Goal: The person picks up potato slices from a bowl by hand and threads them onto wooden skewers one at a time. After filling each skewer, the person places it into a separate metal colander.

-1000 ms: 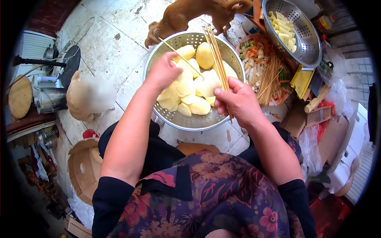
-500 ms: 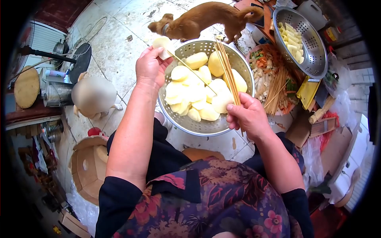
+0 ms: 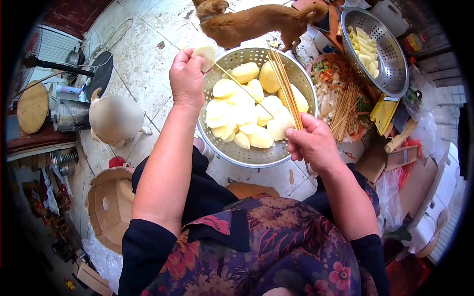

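A potato slice (image 3: 204, 53) is pinched in the left hand (image 3: 186, 79) at eleven o'clock of the colander (image 3: 296, 148), a skewer (image 3: 242, 89) is threaded into it, and a skewer bundle (image 3: 286, 91) is gripped by the right hand (image 3: 312, 143); the slice could likely split if pushed off-centre.

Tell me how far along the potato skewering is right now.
Done: none visible; no loaded skewer shows. In hand: the left hand holds a potato slice pierced by one skewer, while the right hand grips a bundle of bare skewers. Left: the colander is full of potato slices, and more sticks lie unused.
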`<action>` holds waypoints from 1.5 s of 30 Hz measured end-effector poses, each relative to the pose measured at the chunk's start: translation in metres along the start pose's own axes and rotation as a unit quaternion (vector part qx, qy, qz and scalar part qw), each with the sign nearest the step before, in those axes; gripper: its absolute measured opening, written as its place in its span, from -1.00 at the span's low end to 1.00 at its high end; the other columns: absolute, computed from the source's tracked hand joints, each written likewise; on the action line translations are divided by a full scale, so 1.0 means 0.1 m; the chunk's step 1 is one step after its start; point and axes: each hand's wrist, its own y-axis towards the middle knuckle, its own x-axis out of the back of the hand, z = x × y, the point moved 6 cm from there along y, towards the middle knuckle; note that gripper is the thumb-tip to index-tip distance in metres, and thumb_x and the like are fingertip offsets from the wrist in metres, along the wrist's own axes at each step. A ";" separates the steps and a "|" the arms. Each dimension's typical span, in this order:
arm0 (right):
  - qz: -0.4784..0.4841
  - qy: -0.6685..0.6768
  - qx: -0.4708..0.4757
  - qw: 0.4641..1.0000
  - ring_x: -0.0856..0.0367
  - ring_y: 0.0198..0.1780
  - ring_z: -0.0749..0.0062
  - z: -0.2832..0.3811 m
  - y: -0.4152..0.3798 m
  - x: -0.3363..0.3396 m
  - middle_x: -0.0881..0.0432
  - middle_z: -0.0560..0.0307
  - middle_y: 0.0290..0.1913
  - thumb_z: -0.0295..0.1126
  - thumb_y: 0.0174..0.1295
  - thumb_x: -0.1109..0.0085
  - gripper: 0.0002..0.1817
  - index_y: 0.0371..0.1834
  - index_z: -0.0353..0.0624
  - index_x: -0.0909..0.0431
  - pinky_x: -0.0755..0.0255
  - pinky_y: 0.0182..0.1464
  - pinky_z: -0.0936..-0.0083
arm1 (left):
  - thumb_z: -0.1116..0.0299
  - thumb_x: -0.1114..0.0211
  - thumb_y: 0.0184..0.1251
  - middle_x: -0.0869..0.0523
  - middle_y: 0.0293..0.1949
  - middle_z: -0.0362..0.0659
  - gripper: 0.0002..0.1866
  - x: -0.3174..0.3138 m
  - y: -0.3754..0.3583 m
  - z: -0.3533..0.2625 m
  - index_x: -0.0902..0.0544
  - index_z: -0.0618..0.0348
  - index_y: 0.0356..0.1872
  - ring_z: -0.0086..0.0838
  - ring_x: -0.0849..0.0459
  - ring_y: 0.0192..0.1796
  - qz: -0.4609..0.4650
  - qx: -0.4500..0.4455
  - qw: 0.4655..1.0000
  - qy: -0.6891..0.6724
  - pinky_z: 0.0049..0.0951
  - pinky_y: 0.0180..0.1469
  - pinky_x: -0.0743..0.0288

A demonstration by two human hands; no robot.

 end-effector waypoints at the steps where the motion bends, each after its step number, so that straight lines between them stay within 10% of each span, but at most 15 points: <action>1: 0.000 0.000 0.000 1.000 -0.45 -0.67 0.65 0.01 0.00 0.01 -0.53 0.26 -0.58 -0.40 0.26 -0.15 -0.85 -0.18 -0.22 -0.52 -0.27 -0.63 0.74 | 0.56 -0.08 0.14 -0.60 -0.21 -0.10 -0.79 0.00 -0.01 0.01 -0.50 0.24 -0.17 -0.37 -0.62 -0.19 0.000 0.000 1.000 0.000 -0.37 -0.11 -0.59; 15: 0.025 0.011 -0.002 1.000 -0.44 -0.68 0.65 -0.01 0.02 0.04 -0.52 0.28 -0.61 -0.40 0.25 -0.16 -0.87 -0.21 -0.18 -0.52 -0.26 -0.65 0.75 | 0.37 -0.11 0.37 -0.60 -0.16 -0.08 -0.81 -0.09 -0.11 0.17 -0.46 0.19 -0.06 -0.29 -0.65 -0.14 -0.018 0.128 0.987 -0.093 -0.08 -0.08 -0.63; 28: 0.006 0.007 -0.012 1.000 -0.45 -0.64 0.65 -0.09 0.03 0.02 -0.53 0.29 -0.58 -0.40 0.27 -0.14 -0.87 -0.18 -0.18 -0.52 -0.28 -0.60 0.74 | 0.31 -0.21 0.37 -0.66 -0.14 -0.07 -0.77 -0.18 -0.23 0.17 -0.51 0.25 -0.10 -0.34 -0.68 -0.13 0.005 0.176 0.982 -0.071 -0.24 -0.08 -0.66; 37: -0.018 0.024 -0.005 1.000 -0.46 -0.61 0.67 -0.07 0.12 0.00 -0.54 0.28 -0.52 -0.42 0.29 -0.12 -0.85 -0.12 -0.17 -0.49 -0.29 -0.58 0.76 | 0.24 -0.27 0.33 -0.68 -0.25 -0.14 -0.73 -0.67 -0.85 0.44 -0.56 0.23 -0.12 -0.46 -0.70 -0.27 0.224 0.284 0.932 0.028 -0.43 -0.21 -0.66; 43: -0.028 0.024 0.006 0.999 -0.47 -0.60 0.69 -0.05 0.14 0.06 -0.55 0.29 -0.52 -0.39 0.30 -0.11 -0.86 -0.13 -0.15 -0.48 -0.30 -0.57 0.77 | 0.30 -0.31 0.26 -0.68 -0.22 -0.09 -0.76 -0.45 -0.51 0.48 -0.60 0.21 -0.15 -0.36 -0.71 -0.26 0.151 0.240 0.950 0.131 -0.36 -0.19 -0.62; 45: -0.022 0.031 0.010 0.999 -0.47 -0.60 0.70 -0.05 0.16 0.07 -0.56 0.30 -0.51 -0.38 0.31 -0.11 -0.86 -0.14 -0.14 -0.48 -0.30 -0.57 0.78 | 0.33 -0.31 0.19 -0.66 -0.15 -0.03 -0.73 -0.44 -0.44 0.48 -0.62 0.07 -0.07 -0.19 -0.68 -0.13 0.238 -0.002 0.834 0.497 -0.24 -0.06 -0.56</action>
